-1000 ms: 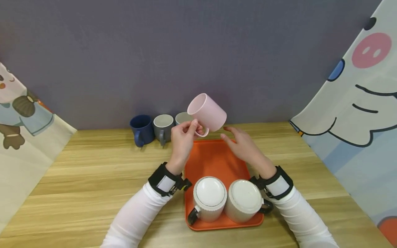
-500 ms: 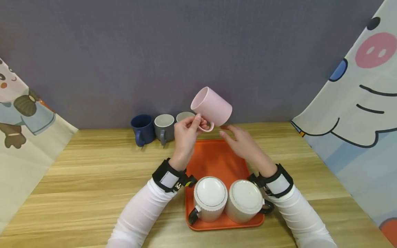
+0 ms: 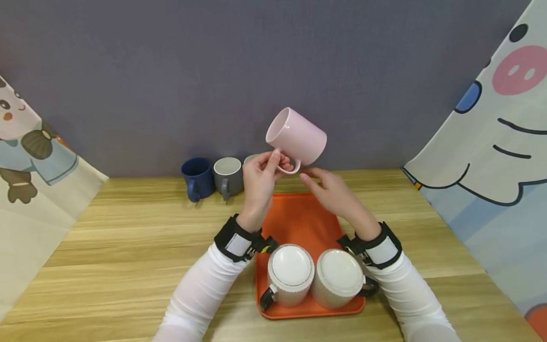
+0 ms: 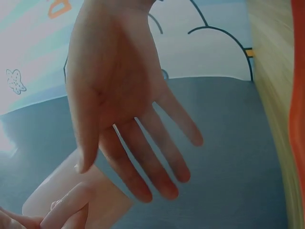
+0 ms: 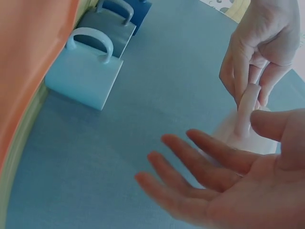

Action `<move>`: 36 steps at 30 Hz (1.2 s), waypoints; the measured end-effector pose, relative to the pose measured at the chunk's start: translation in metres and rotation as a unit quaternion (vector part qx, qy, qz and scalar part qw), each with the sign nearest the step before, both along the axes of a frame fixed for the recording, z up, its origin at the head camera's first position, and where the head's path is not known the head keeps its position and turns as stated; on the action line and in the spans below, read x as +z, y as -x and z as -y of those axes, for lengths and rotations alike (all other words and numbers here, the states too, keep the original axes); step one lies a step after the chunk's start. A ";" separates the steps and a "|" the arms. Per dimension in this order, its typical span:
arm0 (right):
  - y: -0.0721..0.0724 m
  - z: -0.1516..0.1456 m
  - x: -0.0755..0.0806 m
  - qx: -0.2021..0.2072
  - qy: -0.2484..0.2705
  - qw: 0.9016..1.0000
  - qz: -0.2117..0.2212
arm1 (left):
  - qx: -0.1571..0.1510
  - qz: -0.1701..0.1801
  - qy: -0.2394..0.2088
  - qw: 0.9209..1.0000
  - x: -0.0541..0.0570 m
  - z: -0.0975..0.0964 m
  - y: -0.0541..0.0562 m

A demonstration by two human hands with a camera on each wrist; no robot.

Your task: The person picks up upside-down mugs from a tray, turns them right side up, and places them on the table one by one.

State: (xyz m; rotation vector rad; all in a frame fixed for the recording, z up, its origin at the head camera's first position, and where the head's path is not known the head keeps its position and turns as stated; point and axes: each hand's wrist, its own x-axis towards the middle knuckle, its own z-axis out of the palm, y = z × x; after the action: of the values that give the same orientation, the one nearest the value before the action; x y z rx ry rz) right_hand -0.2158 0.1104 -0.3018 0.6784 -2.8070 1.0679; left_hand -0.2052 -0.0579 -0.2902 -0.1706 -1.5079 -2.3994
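A pink mug point(image 3: 299, 137) is held up in the air above the back of the orange tray point(image 3: 297, 218), tilted with its mouth toward the upper left. My left hand point(image 3: 259, 183) pinches its handle point(image 3: 295, 168) between thumb and fingers, also visible in the right wrist view. Just below the mug's base, my right hand point(image 3: 333, 194) is held with fingers spread and nothing in its grasp. The left wrist view shows that right hand point(image 4: 124, 100) palm-on, overlapping part of the mug point(image 4: 107, 195).
Two upside-down white mugs with black handles, one left point(image 3: 290, 270) and one right point(image 3: 337, 275), stand at the tray's front. Along the back wall are a navy mug point(image 3: 198, 180), a grey mug point(image 3: 229, 178) and a pale mug point(image 5: 83, 76), which my left hand partly hides in the head view.
My left hand has raised the pink mug and carried it slightly to the right. My right hand has shifted a little upward and stays spread beside it.
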 end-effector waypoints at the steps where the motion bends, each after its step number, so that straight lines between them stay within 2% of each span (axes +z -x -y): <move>1: 0.000 0.001 0.000 0.001 0.011 1.000 0.000 | -0.001 -0.001 -0.005 1.000 0.001 -0.001 0.000; 6: -0.002 0.003 0.004 0.014 0.071 0.997 -0.005 | -0.004 -0.012 -0.020 1.000 0.006 -0.001 -0.001; 20: -0.009 0.007 0.012 0.044 0.167 0.985 -0.001 | -0.024 -0.054 -0.036 0.998 0.014 -0.010 -0.008; 24: -0.009 0.008 0.013 0.042 0.200 0.979 0.008 | -0.028 -0.048 -0.050 0.997 0.015 -0.015 -0.010; 30: -0.009 0.007 0.015 0.018 0.263 0.965 0.019 | -0.043 -0.034 -0.056 0.997 0.017 -0.022 -0.015; 36: -0.009 0.007 0.015 0.019 0.285 0.957 0.041 | -0.040 -0.026 -0.057 0.997 0.015 -0.023 -0.015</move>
State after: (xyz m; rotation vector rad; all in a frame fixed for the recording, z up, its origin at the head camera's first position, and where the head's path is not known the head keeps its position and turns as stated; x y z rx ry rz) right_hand -0.2067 0.1036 -0.2863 0.6251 -2.3484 1.8316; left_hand -0.1899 -0.0348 -0.2753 -0.2707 -1.3621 -2.5155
